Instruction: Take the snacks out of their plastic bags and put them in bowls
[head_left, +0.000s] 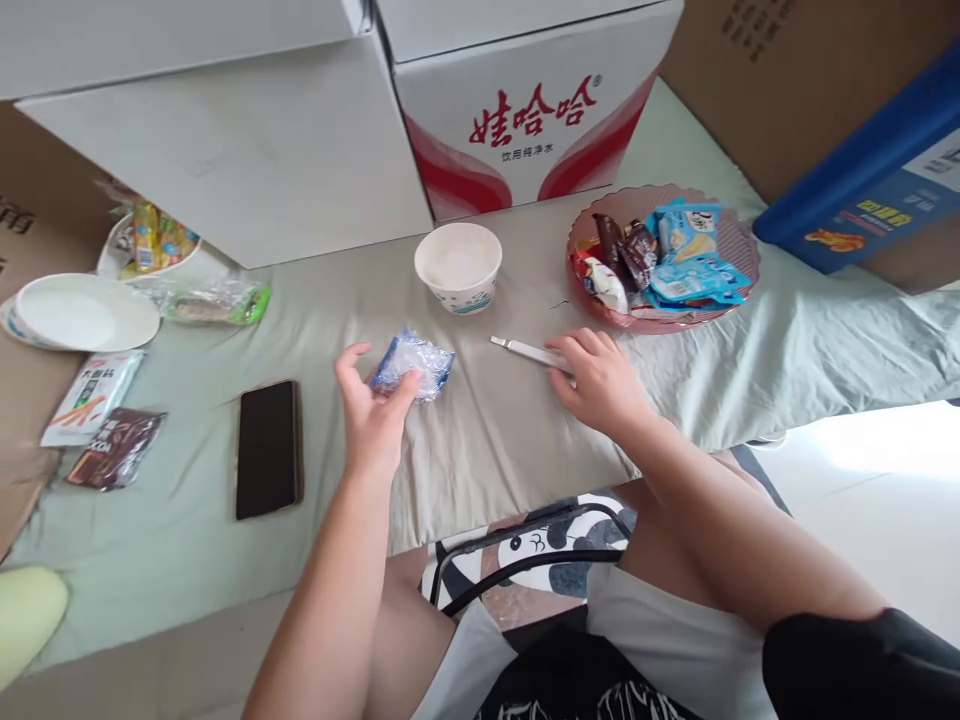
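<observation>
Close to us, our left hand (373, 405) is lifted a little over the pale green cloth (480, 440), and its fingers pinch a small clear and blue snack wrapper (414, 364). We cannot read any words on the wrapper. Our right hand (598, 377) lies flat on the cloth, well apart from the left one, and its fingers press down on a thin white box cutter (529, 351).

Left of our left hand lies a black phone (267, 448) with a dark screen. Past it, near the left edge, sit a brown snack packet (116, 448) and a white snack packet (91, 396) with a picture of sticks on it. Their writing is too small to read.

A little farther, between our hands, stands a white paper bowl (458, 265). We cannot tell what is in it. To the right sits a pink basket (739, 262) full of blue, brown and red snack packets. To the left lies a white paper plate (84, 312).

At the back stands a white carton (525, 105) with big red Chinese words on it, 娃哈哈, and smaller grey words under them. Beside it stands a plain white box (225, 140).
</observation>
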